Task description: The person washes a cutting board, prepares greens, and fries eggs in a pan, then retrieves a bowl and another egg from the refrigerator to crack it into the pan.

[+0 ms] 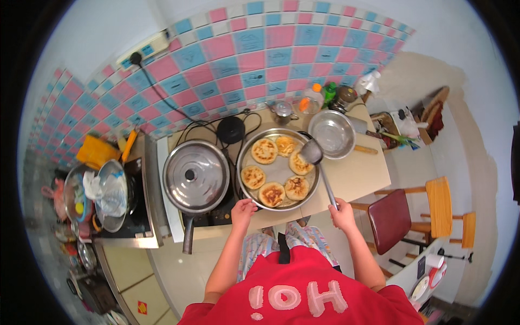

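Observation:
A wide round metal pan [278, 170] on the counter holds several browned flatbreads; one flatbread [264, 151] lies at its upper left. My right hand [342, 213] is closed on the handle of a metal ladle-like turner [312, 152], whose head rests over the flatbread [301, 164] at the pan's right side. At the pan's lower left rim is my left hand [244, 209], fingers curled; whether it touches the rim is unclear. Left of the pan stands a lidded frying pan [196, 177] with its handle towards me.
An empty-looking metal bowl [332, 134], a small glass teapot [282, 112] and bottles [312, 98] stand behind right. Black cables [191, 118] run along the wall. A stove [140, 203] with bowls is at left; a chair [390, 221] stands at right.

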Available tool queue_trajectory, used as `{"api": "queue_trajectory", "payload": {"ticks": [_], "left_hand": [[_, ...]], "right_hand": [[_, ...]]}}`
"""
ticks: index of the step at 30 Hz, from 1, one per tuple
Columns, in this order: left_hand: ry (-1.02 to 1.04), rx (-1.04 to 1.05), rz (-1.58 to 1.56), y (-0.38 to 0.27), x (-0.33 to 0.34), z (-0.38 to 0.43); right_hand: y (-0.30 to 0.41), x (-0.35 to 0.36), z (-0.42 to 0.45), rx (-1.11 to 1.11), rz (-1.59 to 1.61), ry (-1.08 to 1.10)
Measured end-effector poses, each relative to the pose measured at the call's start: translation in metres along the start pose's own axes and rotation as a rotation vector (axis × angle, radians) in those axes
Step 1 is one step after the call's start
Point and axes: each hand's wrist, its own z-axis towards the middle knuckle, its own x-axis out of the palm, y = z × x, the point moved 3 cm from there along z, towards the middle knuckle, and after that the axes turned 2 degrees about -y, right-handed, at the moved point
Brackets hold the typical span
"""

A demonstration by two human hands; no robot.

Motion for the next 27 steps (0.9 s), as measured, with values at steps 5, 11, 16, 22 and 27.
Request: {"api": "queue_trajectory", "payload": {"ticks": [5, 11, 16, 22, 27], "left_hand": [[0.139, -0.008, 0.135, 0.002, 0.038, 0.01], [0.388, 0.03, 0.228, 0.003, 0.126, 0.006], [0.545, 0.01, 0.376, 0.009, 0.193, -0.02], [0.867, 0.046, 0.522, 0.019, 0.266, -0.043], [0.966, -0.019, 0.535, 0.044, 0.276, -0.056]], "right_hand": [[-0.112, 0.005, 0.013, -0.144, -0.063, -0.705], [-0.159, 0.039, 0.078, 0.254, -0.051, -0.869], [-0.185, 0.106, 0.122, 0.256, 0.072, -0.837], [-0.241, 0.15, 0.155, 0.068, 1.073, -0.511], [-0.237, 0.076, 0.052, 0.178, 0.627, -0.506]]}}
